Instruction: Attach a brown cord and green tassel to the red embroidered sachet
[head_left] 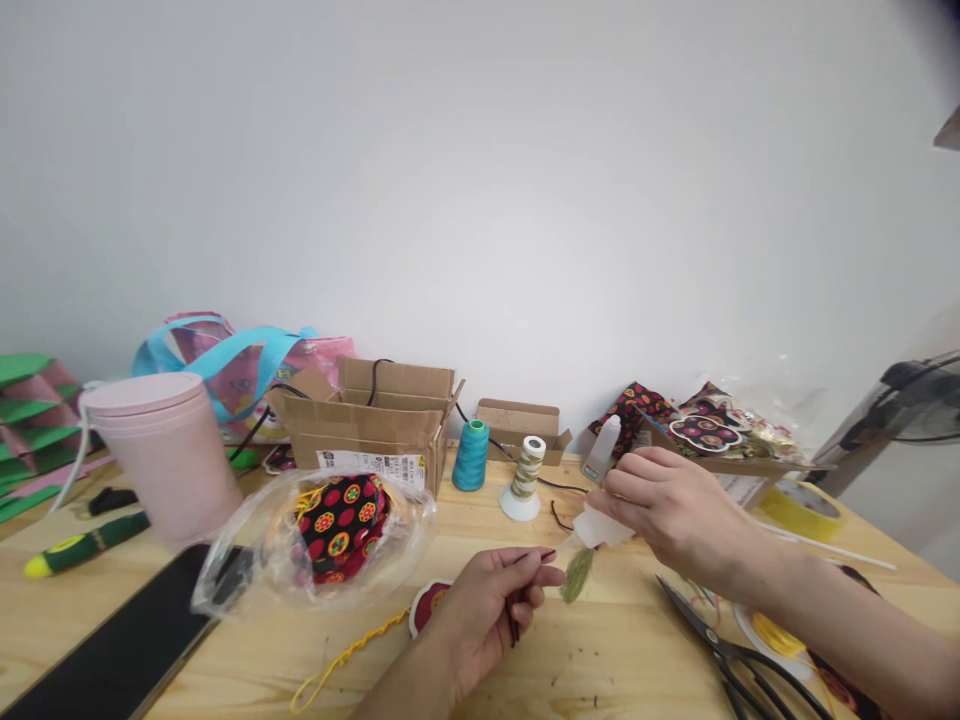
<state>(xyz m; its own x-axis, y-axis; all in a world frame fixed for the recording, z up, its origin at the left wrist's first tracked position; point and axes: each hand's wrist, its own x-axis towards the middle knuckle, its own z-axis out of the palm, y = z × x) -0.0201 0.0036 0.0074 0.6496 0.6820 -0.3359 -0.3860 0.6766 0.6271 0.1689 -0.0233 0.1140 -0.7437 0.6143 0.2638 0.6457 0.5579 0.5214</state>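
Note:
My left hand (491, 605) is closed, pinching a thin dark cord (514, 625) between thumb and fingers. In my right hand (667, 505) is a small white squeeze bottle (596, 528), tipped down with its nozzle close to the cord's end; whether they touch I cannot tell. An olive-green tassel (577, 576) lies just below the nozzle. Partly behind my left wrist is a dark red patch (430, 607) with a white rim, and a twisted yellow cord (349, 652) runs from it. Black scissors (720, 640) lie spread on the table under my right forearm.
A plastic bag with patterned cloth (341, 525), a phone (127, 640) and a pink cup (161, 450) are at left. Behind stand a cardboard box (360, 430), a teal thread cone (471, 457), a white spool (527, 480) and another bottle (602, 450). Yellow tape (802, 510) lies right.

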